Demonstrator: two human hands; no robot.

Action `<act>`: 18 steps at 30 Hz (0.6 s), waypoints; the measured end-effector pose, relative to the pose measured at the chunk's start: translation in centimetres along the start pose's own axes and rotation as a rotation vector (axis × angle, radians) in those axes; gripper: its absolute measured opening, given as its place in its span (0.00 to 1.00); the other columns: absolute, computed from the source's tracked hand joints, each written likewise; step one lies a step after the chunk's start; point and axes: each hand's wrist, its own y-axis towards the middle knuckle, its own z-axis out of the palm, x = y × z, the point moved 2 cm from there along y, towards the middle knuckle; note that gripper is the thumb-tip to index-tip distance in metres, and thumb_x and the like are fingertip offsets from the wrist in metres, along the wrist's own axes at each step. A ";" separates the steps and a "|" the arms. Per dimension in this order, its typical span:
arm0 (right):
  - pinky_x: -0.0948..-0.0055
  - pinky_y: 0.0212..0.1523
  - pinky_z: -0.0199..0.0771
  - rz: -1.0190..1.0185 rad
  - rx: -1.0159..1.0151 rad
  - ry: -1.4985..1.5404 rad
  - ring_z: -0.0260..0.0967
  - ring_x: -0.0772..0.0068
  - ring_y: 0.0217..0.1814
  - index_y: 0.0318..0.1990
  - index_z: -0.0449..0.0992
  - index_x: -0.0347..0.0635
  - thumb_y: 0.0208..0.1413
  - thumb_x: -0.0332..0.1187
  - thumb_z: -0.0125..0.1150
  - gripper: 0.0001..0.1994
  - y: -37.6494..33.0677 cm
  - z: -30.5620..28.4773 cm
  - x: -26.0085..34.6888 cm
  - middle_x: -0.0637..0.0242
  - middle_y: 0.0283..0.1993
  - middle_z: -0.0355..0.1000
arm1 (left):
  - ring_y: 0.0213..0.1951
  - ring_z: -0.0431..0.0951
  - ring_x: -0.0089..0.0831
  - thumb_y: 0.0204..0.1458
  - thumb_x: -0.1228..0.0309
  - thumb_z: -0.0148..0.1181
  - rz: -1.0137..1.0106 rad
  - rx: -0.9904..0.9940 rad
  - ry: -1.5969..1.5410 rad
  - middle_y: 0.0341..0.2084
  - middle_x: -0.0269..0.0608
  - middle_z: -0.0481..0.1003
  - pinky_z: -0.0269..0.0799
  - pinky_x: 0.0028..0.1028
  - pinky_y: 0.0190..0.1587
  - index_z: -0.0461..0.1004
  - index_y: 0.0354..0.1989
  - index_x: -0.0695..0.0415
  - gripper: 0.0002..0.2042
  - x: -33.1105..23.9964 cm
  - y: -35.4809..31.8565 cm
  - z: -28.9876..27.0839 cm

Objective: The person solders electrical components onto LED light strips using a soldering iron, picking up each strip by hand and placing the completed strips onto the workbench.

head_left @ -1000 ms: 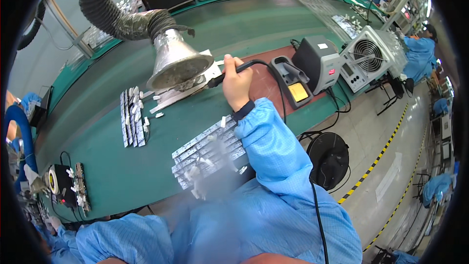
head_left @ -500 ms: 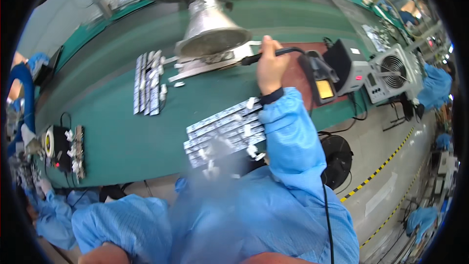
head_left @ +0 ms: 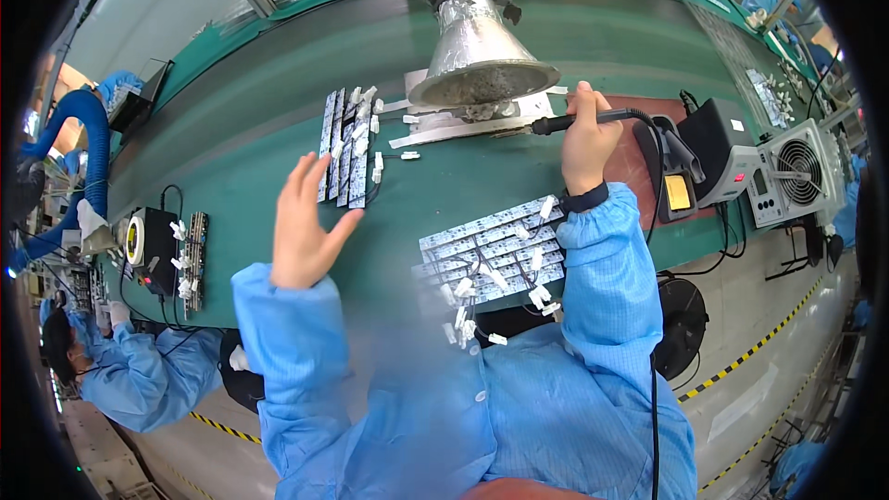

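My right hand [head_left: 590,143] is closed around the dark handle of a soldering iron [head_left: 554,125], whose tip points left. That tip sits by a pale metal fixture [head_left: 463,128], partly hidden under a silver fume-extraction hood [head_left: 480,46]. My left hand [head_left: 306,227] is empty, its fingers spread and thumb apart, over the green mat. Just beyond it lies a group of narrow circuit-board strips [head_left: 341,153] with white connectors. Another group of board strips [head_left: 491,245], with white connectors on short dark leads, rests nearer to me, beside my right forearm.
A soldering iron stand [head_left: 674,171] with a yellow sponge and a dark soldering station [head_left: 727,153] stand at right. Past them is a white fan unit [head_left: 796,176]. A black device [head_left: 153,245] sits at left. Co-workers in blue [head_left: 153,361] are nearby.
My left hand has risen from the lower left to above the mat, near the far strips. My right hand still holds the soldering iron by the fixture. The view has shifted left.
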 end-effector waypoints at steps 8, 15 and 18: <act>0.78 0.35 0.58 0.012 0.007 -0.035 0.60 0.81 0.31 0.19 0.67 0.36 0.63 0.37 0.56 0.21 0.3 -0.4 -0.1 0.71 0.24 0.68 | 0.66 0.55 0.57 0.47 0.63 0.68 -0.145 -0.022 0.079 0.66 0.60 0.55 0.53 0.45 0.66 0.56 0.68 0.57 0.39 2.3 3.4 6.7; 0.78 0.37 0.60 0.023 0.008 -0.014 0.62 0.80 0.32 0.19 0.67 0.35 0.63 0.36 0.56 0.21 0.0 -0.2 0.2 0.70 0.25 0.69 | 0.64 0.60 0.53 0.51 0.64 0.64 -0.116 -0.105 0.151 0.63 0.57 0.60 0.55 0.44 0.65 0.61 0.65 0.58 0.32 1.9 4.3 7.9; 0.77 0.39 0.61 -0.001 0.014 -0.012 0.63 0.79 0.33 0.19 0.67 0.35 0.63 0.36 0.56 0.20 0.1 -0.2 0.3 0.70 0.25 0.69 | 0.63 0.61 0.53 0.51 0.63 0.64 -0.104 -0.113 0.186 0.62 0.56 0.62 0.56 0.43 0.64 0.61 0.64 0.58 0.32 2.0 4.4 8.0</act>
